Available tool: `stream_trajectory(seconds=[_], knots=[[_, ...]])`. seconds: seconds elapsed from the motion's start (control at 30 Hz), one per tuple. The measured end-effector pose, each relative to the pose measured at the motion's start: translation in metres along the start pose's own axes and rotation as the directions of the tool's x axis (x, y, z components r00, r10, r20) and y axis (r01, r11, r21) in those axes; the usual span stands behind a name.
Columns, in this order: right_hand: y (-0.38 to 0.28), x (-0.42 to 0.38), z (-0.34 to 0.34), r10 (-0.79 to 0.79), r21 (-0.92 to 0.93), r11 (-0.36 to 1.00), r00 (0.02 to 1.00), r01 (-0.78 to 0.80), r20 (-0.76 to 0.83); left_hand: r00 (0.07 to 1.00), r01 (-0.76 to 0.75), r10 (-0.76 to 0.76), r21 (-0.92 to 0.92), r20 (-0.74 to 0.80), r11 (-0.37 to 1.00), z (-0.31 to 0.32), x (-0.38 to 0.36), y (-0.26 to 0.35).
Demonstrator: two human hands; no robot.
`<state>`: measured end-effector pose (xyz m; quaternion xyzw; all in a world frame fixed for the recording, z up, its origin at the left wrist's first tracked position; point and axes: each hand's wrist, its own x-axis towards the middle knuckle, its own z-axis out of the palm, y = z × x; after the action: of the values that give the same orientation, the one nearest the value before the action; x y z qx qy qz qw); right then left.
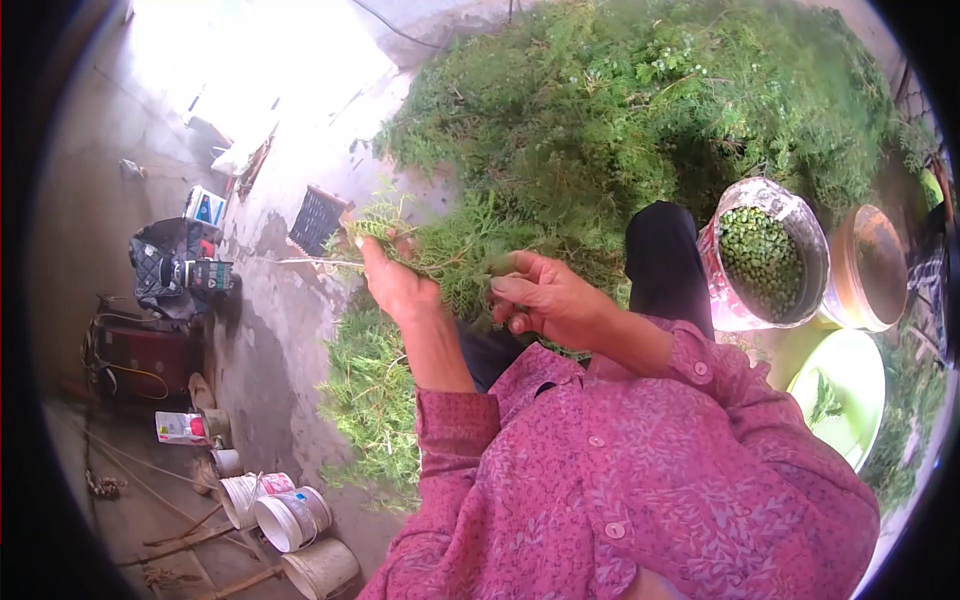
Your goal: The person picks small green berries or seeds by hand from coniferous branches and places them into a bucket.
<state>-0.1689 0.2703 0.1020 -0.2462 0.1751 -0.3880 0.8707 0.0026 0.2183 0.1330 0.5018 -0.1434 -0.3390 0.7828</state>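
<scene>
My left hand [402, 288] is closed around a leafy conifer branch [455, 262], whose bare pale stem sticks out to the left past the wrist. Flat green sprays spread from it toward my other hand. My right hand [548, 296] is beside the foliage with its thumb and fingers pinched together; what they hold, if anything, is too small to make out. Beyond both hands rises a large heap of cut conifer branches [640, 110]. To the right, a bucket [712, 262] contains many small green cones or seed pods [760, 255].
An orange-rimmed bucket [833, 290] stands right of the filled one, with a pale green basin [868, 395] below it. More cut greenery [370, 390] lies on the floor at left. Farther left are white buckets [292, 518], a black bag [160, 265] and a dark crate [318, 218].
</scene>
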Motion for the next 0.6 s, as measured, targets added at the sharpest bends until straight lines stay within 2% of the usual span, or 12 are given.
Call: stream_trajectory(seconds=[0.07,0.13,0.2,0.3,0.37,0.43,0.5,0.53,0.6], knots=[[0.0,0.004,0.005,0.001,0.0,1.0,1.0,-0.001,-0.011,0.999,0.033,-0.033,-0.066,-0.005,0.997,0.005,-0.01,0.002],[0.002,0.007,0.004,0.002,-0.001,1.0,1.0,-0.002,-0.02,1.0,0.021,-0.021,-0.035,-0.003,0.999,0.007,-0.015,0.005],[0.006,0.011,0.002,0.012,0.011,1.0,0.995,-0.013,0.102,1.0,0.007,-0.007,-0.005,0.001,1.0,0.007,-0.016,0.009],[0.001,-0.001,0.007,0.029,0.042,0.999,0.999,-0.03,0.014,0.999,0.041,-0.041,-0.038,0.013,0.998,0.007,-0.013,0.016],[0.0,-0.009,-0.002,0.024,0.027,0.999,0.999,-0.025,0.028,0.998,0.026,-0.027,-0.023,-0.05,0.999,0.009,-0.016,0.021],[-0.001,-0.01,-0.004,0.026,0.013,1.0,0.999,-0.027,0.037,0.999,-0.015,0.014,-0.008,-0.038,1.0,0.009,-0.017,0.02],[-0.008,-0.004,-0.002,-0.075,-0.099,0.993,0.994,0.067,-0.078,0.998,-0.05,0.051,0.012,-0.025,0.999,0.009,-0.02,0.017],[-0.01,-0.002,-0.001,-0.072,-0.098,0.993,0.994,0.064,-0.081,0.999,-0.039,0.039,0.004,-0.022,0.999,0.011,-0.023,0.014],[-0.015,0.004,0.001,-0.14,-0.249,0.961,0.987,0.117,-0.077,0.999,-0.027,0.027,-0.005,-0.018,1.0,0.012,-0.027,0.01]])
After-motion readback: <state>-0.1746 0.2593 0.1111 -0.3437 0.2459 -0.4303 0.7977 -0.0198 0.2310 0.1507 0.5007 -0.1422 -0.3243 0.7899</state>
